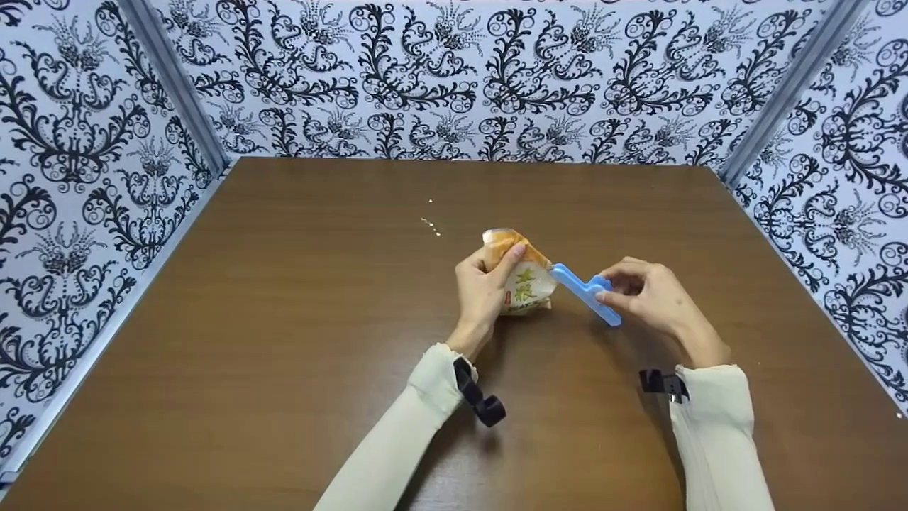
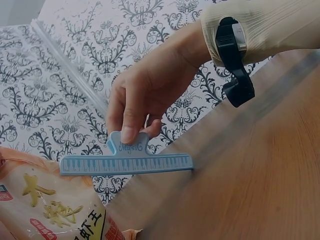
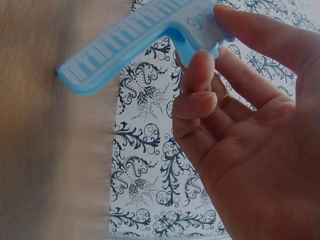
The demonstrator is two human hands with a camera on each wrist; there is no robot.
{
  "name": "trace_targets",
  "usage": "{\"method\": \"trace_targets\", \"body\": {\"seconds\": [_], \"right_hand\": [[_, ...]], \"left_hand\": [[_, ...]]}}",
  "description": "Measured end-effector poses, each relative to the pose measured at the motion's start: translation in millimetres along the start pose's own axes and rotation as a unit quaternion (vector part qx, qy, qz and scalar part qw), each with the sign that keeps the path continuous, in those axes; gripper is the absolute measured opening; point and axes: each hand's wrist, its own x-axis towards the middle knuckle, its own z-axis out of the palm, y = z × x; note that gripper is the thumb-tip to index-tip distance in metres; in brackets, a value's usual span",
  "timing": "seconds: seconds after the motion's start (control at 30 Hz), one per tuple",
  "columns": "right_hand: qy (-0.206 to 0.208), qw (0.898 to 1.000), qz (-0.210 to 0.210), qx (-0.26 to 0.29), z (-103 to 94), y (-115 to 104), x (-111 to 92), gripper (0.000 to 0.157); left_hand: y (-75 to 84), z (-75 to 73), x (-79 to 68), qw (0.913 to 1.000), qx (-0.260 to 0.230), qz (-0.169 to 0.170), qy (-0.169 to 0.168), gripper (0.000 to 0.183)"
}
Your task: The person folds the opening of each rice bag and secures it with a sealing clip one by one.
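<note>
My left hand (image 1: pixel 484 289) grips a plastic snack bag (image 1: pixel 526 285), orange at its top and pale lower down with yellow-green characters. The thumb lies across the bag's upper part. To the right, my right hand (image 1: pixel 649 294) pinches the handle of a light-blue bag clip (image 1: pixel 583 292) between thumb and fingers. A piano-key pattern runs along the clip's bar, plain in the left wrist view on the clip (image 2: pixel 125 164). One end of the bar meets the bag's upper right edge; whether it bites the bag I cannot tell. Most of the bar extends beyond the bag.
A brown wooden table (image 1: pixel 298 341) lies beneath both hands. Small pale crumbs (image 1: pixel 431 226) are scattered left of the bag, toward the back. Patterned black-and-white panels (image 1: pixel 454 78) rise at the back and both sides, with grey metal posts (image 1: pixel 177 92) at the corners.
</note>
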Motion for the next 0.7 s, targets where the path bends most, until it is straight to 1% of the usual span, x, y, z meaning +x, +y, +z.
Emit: {"method": "trace_targets", "body": {"seconds": [0.17,0.33,0.47,0.6,0.7], "right_hand": [[0.002,1.0,0.004,-0.003,1.6,-0.5,1.0,0.025],[0.001,1.0,0.017,-0.004,-0.2,-2.4,0.4,0.028],[0.002,1.0,0.017,-0.016,-0.2,-1.5,0.5,0.026],[0.004,1.0,0.011,-0.01,0.4,-1.0,0.7,0.023],[0.006,1.0,0.007,-0.005,0.3,-1.7,0.5,0.023]], "left_hand": [[-0.4,-0.1,0.0,1.0,-0.008,0.0,-0.002,0.019],[-1.0,-0.2,-0.3,0.9999,-0.013,0.004,-0.004,0.019],[-0.5,-0.2,-1.3,0.9999,-0.015,0.007,-0.006,0.018],[-0.2,-0.1,-1.4,0.9997,-0.019,0.013,-0.003,0.013],[-0.1,-0.3,-1.3,0.9996,-0.021,0.02,-0.002,0.029]]}}
